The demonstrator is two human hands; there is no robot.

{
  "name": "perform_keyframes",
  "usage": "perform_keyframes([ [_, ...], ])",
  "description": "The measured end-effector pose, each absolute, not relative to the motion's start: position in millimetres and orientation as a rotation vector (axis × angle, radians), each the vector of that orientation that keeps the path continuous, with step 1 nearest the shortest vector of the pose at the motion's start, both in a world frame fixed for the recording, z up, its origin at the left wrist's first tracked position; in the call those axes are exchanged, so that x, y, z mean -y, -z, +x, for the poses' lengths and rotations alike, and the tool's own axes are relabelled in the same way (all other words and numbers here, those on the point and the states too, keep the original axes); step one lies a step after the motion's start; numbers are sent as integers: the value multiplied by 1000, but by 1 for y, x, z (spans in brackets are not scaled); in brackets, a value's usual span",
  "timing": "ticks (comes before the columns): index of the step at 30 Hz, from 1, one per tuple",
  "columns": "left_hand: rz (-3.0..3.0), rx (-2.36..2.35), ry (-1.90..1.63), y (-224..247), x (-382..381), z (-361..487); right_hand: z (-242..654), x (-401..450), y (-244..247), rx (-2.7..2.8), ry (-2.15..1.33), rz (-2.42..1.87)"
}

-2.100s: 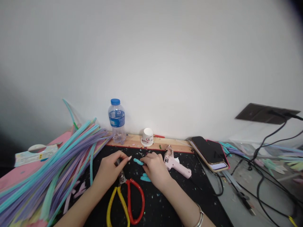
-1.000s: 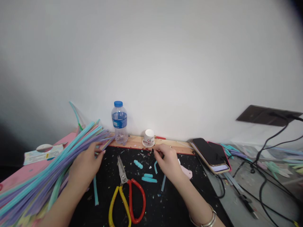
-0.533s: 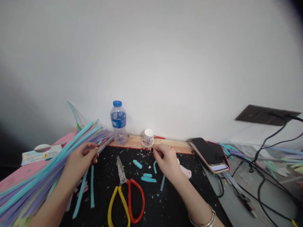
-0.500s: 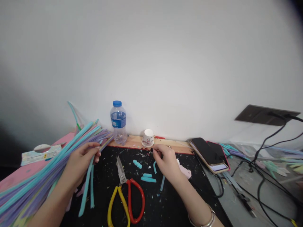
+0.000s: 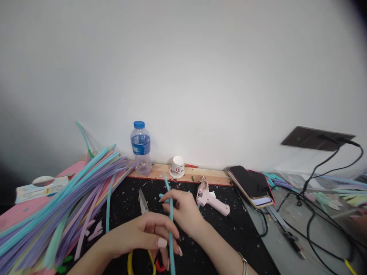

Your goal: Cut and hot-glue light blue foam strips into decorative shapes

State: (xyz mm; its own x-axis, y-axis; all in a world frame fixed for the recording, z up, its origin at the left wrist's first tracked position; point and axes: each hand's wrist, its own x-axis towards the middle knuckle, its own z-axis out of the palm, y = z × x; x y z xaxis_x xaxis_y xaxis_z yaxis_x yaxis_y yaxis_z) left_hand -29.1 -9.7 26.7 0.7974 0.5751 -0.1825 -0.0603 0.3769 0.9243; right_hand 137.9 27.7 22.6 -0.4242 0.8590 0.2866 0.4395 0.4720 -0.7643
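Note:
A long light-blue strip (image 5: 171, 214) stands nearly upright in the picture, crossing both hands. My left hand (image 5: 155, 233) is closed around its lower part, fingers curled over the scissors' handles. My right hand (image 5: 183, 210) pinches at the strip's upper part, with a short blue piece at its fingertips. The scissors (image 5: 143, 202) lie on the black mat, blades pointing away, red and yellow handles mostly hidden under my left hand. To the right of my right hand lies a pink glue gun (image 5: 213, 201).
Coloured strips (image 5: 86, 183) are heaped at the left, beside a pink surface (image 5: 11, 214). A bottle (image 5: 140, 147) and paper cup (image 5: 177, 167) stand by the wall. Phones (image 5: 252, 185), black cables (image 5: 308, 225) and more strips lie at the right.
My left hand has moved right from the heap, bringing a blue strip over the scissors. My right hand has shifted left and nearer, uncovering the glue gun and covering the small blue pieces.

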Motion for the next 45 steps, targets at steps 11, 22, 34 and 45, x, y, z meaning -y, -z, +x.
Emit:
perform_keyframes([
  [11, 1914, -1226, -711, -14, -16, -11, 192, -23, -19, 1706, -655, -1253],
  [22, 2250, -1274, -630, 1, -21, 8, 209, -6, -2, 1368, -876, -1253],
  [34, 1056, -1033, -999, -11, -7, 16, 202, 4, -3, 1377, -1009, -1131],
  [45, 1271, -1104, -1124, 4, 1, 17, 203, 8, 4, 1889, -510, -1163],
])
